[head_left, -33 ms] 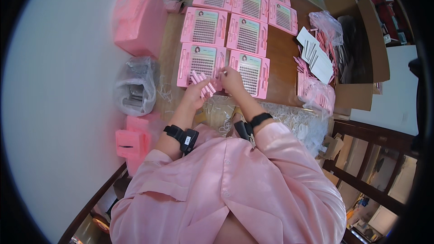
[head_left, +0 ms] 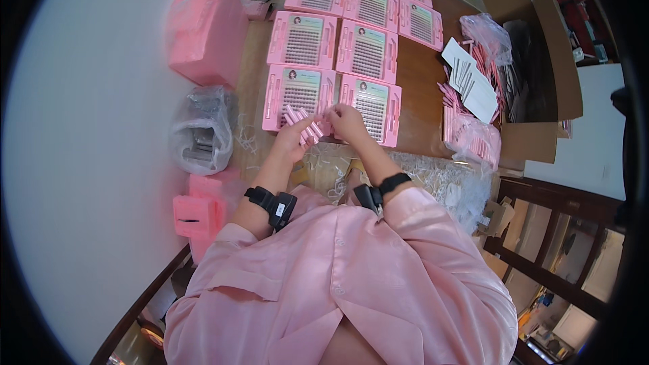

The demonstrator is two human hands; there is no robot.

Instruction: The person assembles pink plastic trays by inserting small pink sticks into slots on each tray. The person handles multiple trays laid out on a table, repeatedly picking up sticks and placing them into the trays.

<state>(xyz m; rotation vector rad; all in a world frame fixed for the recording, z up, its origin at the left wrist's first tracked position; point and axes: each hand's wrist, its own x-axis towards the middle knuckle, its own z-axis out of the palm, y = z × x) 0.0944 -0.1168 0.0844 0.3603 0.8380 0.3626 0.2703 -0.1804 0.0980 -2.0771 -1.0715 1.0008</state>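
My left hand point(head_left: 293, 140) is closed round a bunch of short pink tubes point(head_left: 304, 126), held over the near edge of the front-left eyelash kit point(head_left: 299, 92). Beside it, my right hand point(head_left: 346, 122) has its fingers pinched together, close to the tubes' right-hand ends. Whatever those fingers hold is too small to make out. Under the right hand's far side lies the front-right eyelash kit point(head_left: 370, 109), a pink tray with rows of dark lash clusters and a slim pink tool along its side.
More pink lash kits point(head_left: 303, 39) run in columns toward the table's far end. On the right are a bag of pink tubes point(head_left: 473, 138), white cards point(head_left: 470, 84) and an open carton point(head_left: 554, 61). Pink wrapped stacks point(head_left: 206, 23) and a clear bag point(head_left: 203, 128) stand left.
My right hand has shifted slightly left, bringing its fingertips nearer the tubes. The left hand keeps its hold, and the view has moved a little.
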